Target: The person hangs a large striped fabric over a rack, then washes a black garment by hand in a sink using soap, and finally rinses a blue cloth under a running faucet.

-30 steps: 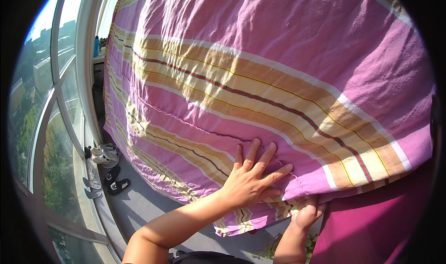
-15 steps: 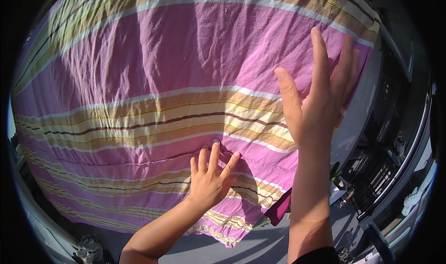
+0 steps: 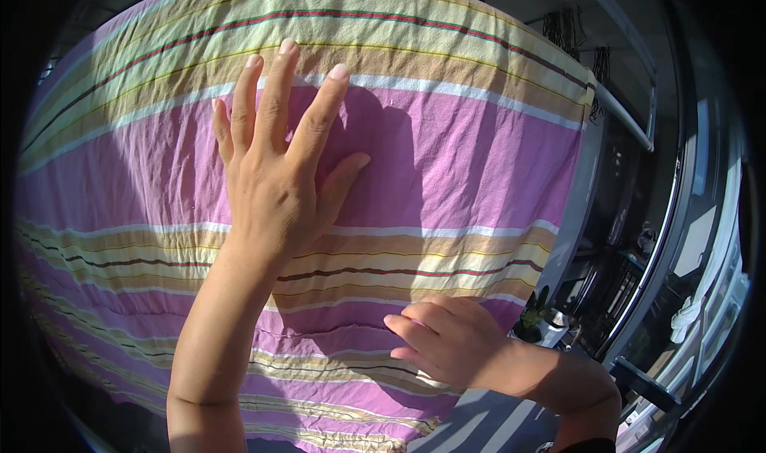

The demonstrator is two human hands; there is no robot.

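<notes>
A large pink sheet (image 3: 487, 150) with cream, tan and white stripes hangs before me and takes up most of the view. My left hand (image 3: 275, 166) is raised against its upper middle, fingers spread and palm toward the fabric, casting a shadow to its right. It grips nothing; whether the palm presses on the cloth cannot be told. Lower and to the right, my right hand (image 3: 459, 341) lies sideways over the lower stripes. Its fingers point left, loosely bent and apart, with no fold of cloth visible between them. Small creases run across the sheet.
A metal rail (image 3: 626, 118) extends from the sheet's upper right corner. To the right are a potted plant (image 3: 536, 313), a glass door frame (image 3: 678, 238) and a white cloth (image 3: 686, 317). Sunlit grey floor (image 3: 495, 421) shows below.
My left hand has risen from the lower stripes to the upper pink band. My right hand has dropped from the upper right edge to the lower stripes. More of the sheet's top shows.
</notes>
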